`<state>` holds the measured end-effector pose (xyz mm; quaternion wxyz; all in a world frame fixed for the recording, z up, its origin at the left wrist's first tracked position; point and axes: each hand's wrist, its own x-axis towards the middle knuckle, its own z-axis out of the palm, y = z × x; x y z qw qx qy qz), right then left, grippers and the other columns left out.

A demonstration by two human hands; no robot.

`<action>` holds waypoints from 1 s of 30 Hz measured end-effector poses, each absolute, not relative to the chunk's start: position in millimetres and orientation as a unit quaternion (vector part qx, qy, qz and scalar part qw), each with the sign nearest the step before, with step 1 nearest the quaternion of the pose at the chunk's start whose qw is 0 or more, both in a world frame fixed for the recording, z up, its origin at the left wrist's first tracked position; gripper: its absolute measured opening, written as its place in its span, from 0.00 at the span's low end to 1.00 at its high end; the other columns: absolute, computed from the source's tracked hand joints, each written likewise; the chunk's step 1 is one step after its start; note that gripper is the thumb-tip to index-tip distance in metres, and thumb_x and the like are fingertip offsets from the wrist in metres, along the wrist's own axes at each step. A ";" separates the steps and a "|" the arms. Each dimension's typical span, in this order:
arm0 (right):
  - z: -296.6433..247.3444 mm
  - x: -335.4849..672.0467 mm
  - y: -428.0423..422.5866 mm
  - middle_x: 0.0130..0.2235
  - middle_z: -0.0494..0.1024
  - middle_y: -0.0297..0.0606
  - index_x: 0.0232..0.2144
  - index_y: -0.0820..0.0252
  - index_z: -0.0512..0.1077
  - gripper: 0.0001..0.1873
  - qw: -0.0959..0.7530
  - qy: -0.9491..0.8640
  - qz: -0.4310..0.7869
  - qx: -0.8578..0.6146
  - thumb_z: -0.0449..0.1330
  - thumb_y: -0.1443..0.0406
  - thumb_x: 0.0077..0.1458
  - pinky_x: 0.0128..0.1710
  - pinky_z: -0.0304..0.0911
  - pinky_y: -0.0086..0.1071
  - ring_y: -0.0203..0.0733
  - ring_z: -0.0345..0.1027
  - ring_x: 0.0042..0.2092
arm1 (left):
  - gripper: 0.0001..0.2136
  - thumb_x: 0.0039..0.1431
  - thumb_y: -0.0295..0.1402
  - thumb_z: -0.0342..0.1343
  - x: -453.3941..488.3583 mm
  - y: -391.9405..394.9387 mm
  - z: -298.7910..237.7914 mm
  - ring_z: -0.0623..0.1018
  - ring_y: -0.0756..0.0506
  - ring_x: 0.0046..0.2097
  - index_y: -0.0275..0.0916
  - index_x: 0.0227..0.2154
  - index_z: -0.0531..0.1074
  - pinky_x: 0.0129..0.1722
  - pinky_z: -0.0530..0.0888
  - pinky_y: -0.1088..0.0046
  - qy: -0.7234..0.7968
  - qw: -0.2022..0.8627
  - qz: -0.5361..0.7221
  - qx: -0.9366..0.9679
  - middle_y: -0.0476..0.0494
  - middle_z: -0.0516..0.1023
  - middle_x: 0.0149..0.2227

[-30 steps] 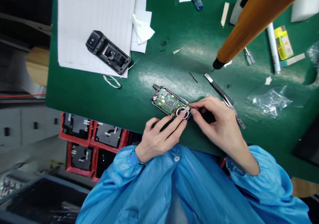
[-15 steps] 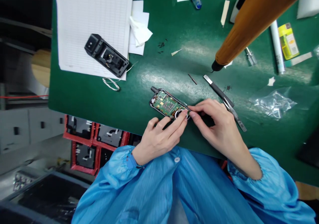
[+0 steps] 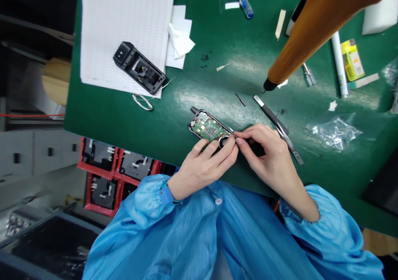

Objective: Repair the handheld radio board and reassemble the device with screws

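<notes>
An opened handheld radio [image 3: 208, 126], with a stubby antenna and a bare green circuit board, lies at the table's near side. My left hand [image 3: 207, 166] rests its fingertips on its lower end, beside a round part with a white ring [image 3: 223, 140], steadying the housing. At the same end, my right hand [image 3: 267, 149] is closed in a pinch, thumb and forefinger at the housing's corner. What sits between those fingertips is too small to make out. Tweezers [image 3: 289, 141] and a dark-handled blade tool [image 3: 267, 110] lie close to my right hand.
A black housing [image 3: 139, 68] lies on printed sheets [image 3: 124, 18], near a wire loop [image 3: 142, 102]. An orange-brown driver [image 3: 298, 43] hangs above the green table [image 3: 174, 126]. A small bit [image 3: 240, 99], plastic bag [image 3: 337, 130], yellow lighter [image 3: 353, 60] and pen [image 3: 244, 2] lie around.
The view has shifted slightly. My left fingers have edged right along the radio's lower end, closer to my right fingertips. My right hand keeps its pinch at the corner.
</notes>
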<state>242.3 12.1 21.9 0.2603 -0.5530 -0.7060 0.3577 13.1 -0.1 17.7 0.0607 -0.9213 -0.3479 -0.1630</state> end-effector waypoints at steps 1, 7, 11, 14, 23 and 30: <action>21.6 242.5 12.1 0.43 0.86 0.39 0.49 0.52 0.84 0.09 0.260 -0.707 0.358 -0.553 0.64 0.59 0.78 0.45 0.67 0.44 0.47 0.79 0.44 | 0.12 0.78 0.27 0.62 11.9 -1.3 15.0 0.84 0.43 0.50 0.42 0.58 0.86 0.58 0.73 0.62 -0.352 0.056 -0.169 -0.919 0.46 0.92 0.60; 19.9 241.3 11.0 0.42 0.86 0.39 0.48 0.53 0.84 0.08 0.270 -0.709 0.341 -0.555 0.64 0.59 0.78 0.44 0.67 0.42 0.46 0.78 0.43 | 0.08 0.74 0.26 0.69 6.6 -9.3 -1.0 0.83 0.42 0.54 0.45 0.49 0.88 0.59 0.70 0.59 -0.364 0.042 -0.263 -0.893 0.50 0.93 0.57; 17.6 240.6 10.3 0.42 0.86 0.39 0.48 0.54 0.84 0.09 0.273 -0.711 0.333 -0.556 0.63 0.59 0.78 0.46 0.68 0.43 0.45 0.77 0.43 | 0.08 0.75 0.28 0.69 9.6 -10.8 -3.4 0.82 0.41 0.56 0.44 0.52 0.88 0.58 0.70 0.59 -0.381 0.057 -0.261 -0.885 0.48 0.93 0.58; 16.1 240.5 10.7 0.42 0.86 0.39 0.47 0.53 0.84 0.11 0.277 -0.713 0.326 -0.556 0.62 0.57 0.79 0.46 0.69 0.43 0.46 0.77 0.43 | 0.09 0.76 0.30 0.67 13.3 -10.4 -5.6 0.82 0.39 0.57 0.44 0.54 0.88 0.61 0.71 0.57 -0.391 0.055 -0.250 -0.884 0.45 0.92 0.61; 11.8 241.1 12.0 0.41 0.86 0.41 0.46 0.53 0.85 0.14 0.281 -0.725 0.306 -0.550 0.62 0.56 0.78 0.46 0.68 0.42 0.48 0.76 0.43 | 0.12 0.75 0.26 0.63 17.7 -4.6 -7.9 0.83 0.39 0.54 0.42 0.56 0.86 0.64 0.71 0.56 -0.386 0.036 -0.231 -0.892 0.43 0.91 0.62; 6.9 243.7 14.4 0.38 0.85 0.41 0.45 0.54 0.86 0.17 0.285 -0.735 0.293 -0.541 0.61 0.53 0.78 0.43 0.67 0.41 0.48 0.76 0.39 | 0.21 0.73 0.23 0.61 16.6 -2.3 -12.0 0.83 0.38 0.54 0.43 0.64 0.82 0.64 0.70 0.54 -0.401 0.045 -0.236 -0.884 0.45 0.92 0.61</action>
